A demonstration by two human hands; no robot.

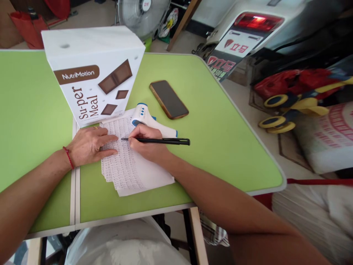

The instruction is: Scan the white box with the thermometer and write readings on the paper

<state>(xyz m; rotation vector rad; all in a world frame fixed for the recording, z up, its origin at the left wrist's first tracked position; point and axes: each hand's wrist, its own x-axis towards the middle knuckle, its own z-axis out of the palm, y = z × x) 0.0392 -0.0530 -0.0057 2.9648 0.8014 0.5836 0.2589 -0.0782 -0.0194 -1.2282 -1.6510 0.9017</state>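
Note:
Several sheets of paper [124, 173] covered in rows of handwriting lie stacked on the green table [220, 147]. My left hand [89, 145] rests on their left side, its fingers spread apart, with a red cord round the wrist. A black pen [165, 141] is pinched in my right hand [147, 141], its tip on or just above the writing. Right behind that hand lies a white and blue infrared thermometer [150, 119]. At the sheets' far edge stands a white NutriMotion box [93, 73].
Farther back on the table lies a dark phone [169, 99] in a brown case. Beyond the table stand a fan [143, 14], a white scooter [256, 22] with a red tail light and a printed sack [328, 136]. A seam crosses the tabletop at left.

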